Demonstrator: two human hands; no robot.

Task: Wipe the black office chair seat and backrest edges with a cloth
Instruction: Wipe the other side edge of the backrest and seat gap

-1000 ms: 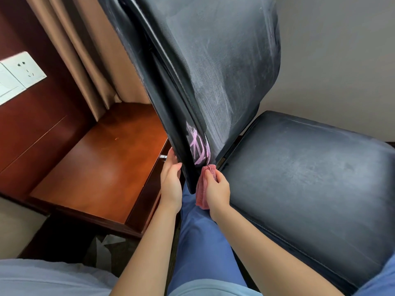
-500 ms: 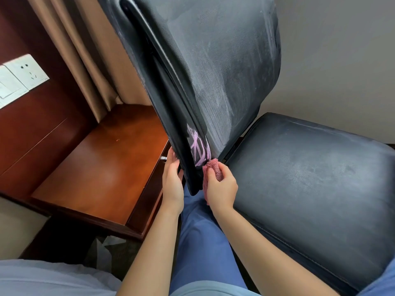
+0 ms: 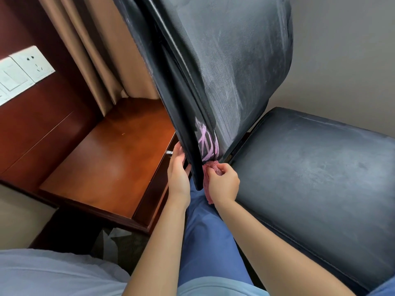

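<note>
The black backrest point(image 3: 235, 60) and seat point(image 3: 310, 178) wore a matt, suede-like covering streaked pale and chalky, edged in smooth, faintly glossy trim. The pink cloth point(image 3: 210, 169) looked fuzzy; the wooden side table point(image 3: 111, 159) gleamed with polish.

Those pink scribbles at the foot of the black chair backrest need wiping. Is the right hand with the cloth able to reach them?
Probably yes: the right hand holds the pink cloth just below the pink scribbles, nothing between.

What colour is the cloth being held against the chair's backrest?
Pink, seen in the head view: the cloth.
</note>
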